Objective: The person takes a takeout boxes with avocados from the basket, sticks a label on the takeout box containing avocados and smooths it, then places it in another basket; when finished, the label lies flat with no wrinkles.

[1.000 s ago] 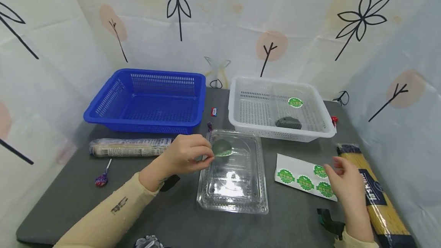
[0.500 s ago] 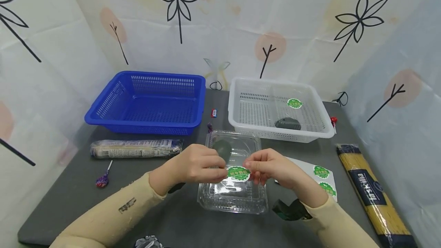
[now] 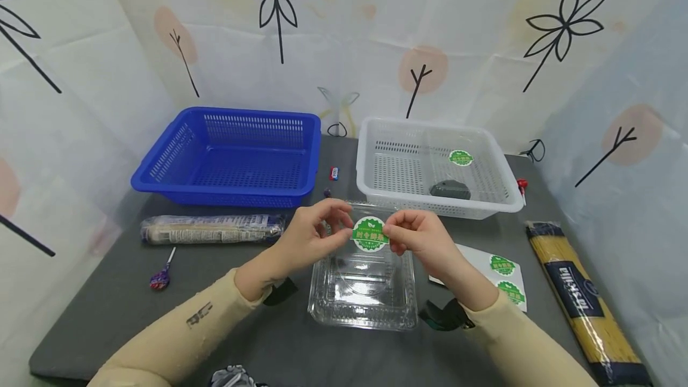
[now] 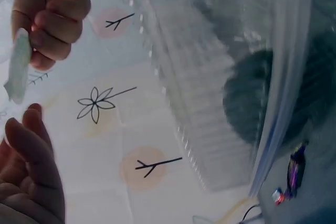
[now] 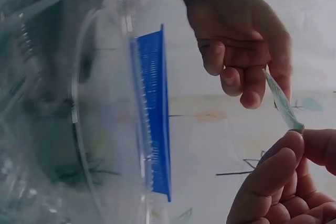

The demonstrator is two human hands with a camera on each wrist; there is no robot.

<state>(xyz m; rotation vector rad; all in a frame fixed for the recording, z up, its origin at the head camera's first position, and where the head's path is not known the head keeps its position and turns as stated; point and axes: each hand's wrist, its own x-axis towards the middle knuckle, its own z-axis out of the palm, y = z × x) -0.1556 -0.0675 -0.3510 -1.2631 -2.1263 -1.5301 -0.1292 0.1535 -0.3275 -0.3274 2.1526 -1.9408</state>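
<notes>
A round green-and-white sticker (image 3: 371, 233) is held up over a clear plastic clamshell box (image 3: 360, 294) at the table's middle. My right hand (image 3: 424, 240) pinches its right edge between thumb and forefinger, plain also in the right wrist view, where the sticker (image 5: 283, 103) appears edge-on. My left hand (image 3: 306, 235) is at the sticker's other edge with fingers loosely bent and parted. In the left wrist view a gap separates the left fingertips from the sticker (image 4: 18, 66). A dark round object (image 4: 247, 98) shows through the clear box.
Behind stand a blue basket (image 3: 242, 190) and a white basket (image 3: 430, 211) with a dark green object (image 3: 450, 190). A sticker sheet (image 3: 502, 273) and a spaghetti pack (image 3: 577, 291) lie right. A long wrapped package (image 3: 209, 229) and a lollipop (image 3: 161, 278) lie left.
My right hand has come left from the sticker sheet to the sticker and grips it. The left hand's fingers have spread off it, and the sticker has risen and turned to face me.
</notes>
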